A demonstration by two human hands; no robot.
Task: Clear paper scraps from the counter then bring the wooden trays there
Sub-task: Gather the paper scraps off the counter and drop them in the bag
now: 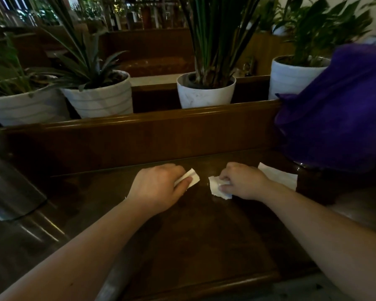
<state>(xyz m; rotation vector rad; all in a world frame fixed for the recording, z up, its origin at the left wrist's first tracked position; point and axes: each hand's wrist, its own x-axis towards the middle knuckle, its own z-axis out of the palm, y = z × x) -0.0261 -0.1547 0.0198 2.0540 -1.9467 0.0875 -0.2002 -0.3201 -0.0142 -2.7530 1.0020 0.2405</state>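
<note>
On the dark wooden counter my left hand is closed over a white paper scrap, which sticks out to the right of my fingers. My right hand pinches a crumpled white paper scrap that still rests on the counter. A third, flatter white paper scrap lies just behind my right wrist. No wooden tray is in view.
A raised wooden back ledge borders the counter, with several potted plants in white pots behind it. A purple cloth bundle sits at the right. A shiny metal container stands at the left.
</note>
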